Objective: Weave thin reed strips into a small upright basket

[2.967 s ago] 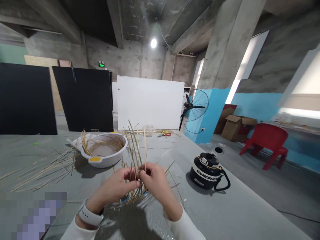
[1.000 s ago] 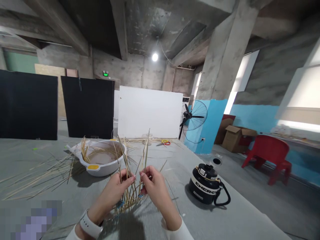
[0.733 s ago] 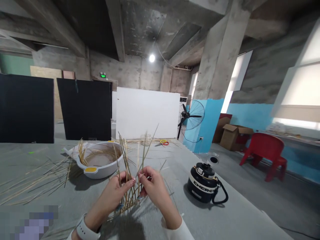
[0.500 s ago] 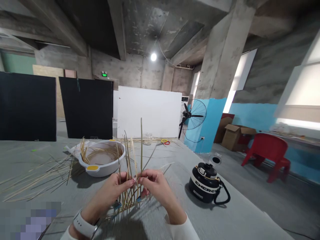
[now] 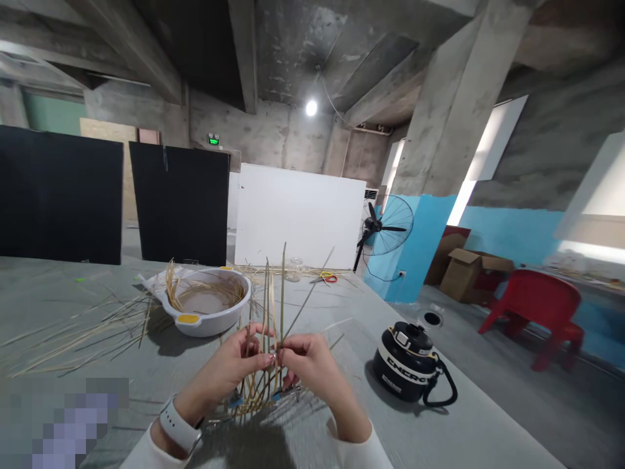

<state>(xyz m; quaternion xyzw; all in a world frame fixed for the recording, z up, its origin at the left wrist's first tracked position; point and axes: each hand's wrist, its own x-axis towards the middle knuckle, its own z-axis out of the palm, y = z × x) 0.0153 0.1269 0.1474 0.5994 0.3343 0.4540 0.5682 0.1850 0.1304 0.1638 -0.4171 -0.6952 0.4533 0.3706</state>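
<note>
A small woven piece of straw-like strips (image 5: 258, 397) stands on the table between my hands, with several upright strips fanning upward. My left hand (image 5: 234, 365), a white watch on its wrist, pinches the strips from the left with thumb and fingers. From the right, my right hand (image 5: 312, 365) closes thumb and forefinger on the strips, close to the left thumb tip. One tall green-brown strip (image 5: 283, 286) rises just above the right fingers. Small blue clips (image 5: 236, 400) sit low on the weave. The exact crossing of strips at my fingertips is partly hidden.
A white basin (image 5: 215, 322) with coiled strips stands at the left, beside loose strips (image 5: 92, 332). Behind are a glass jar (image 5: 295, 270) and scissors (image 5: 329, 278). A black bottle (image 5: 406, 361) stands near the table's right edge, with a roll of tape (image 5: 432, 318) behind it.
The view has swung slightly, so most things sit further right in it. Both hands keep pinching at the strips, and the upright strips have shifted and stand closer together.
</note>
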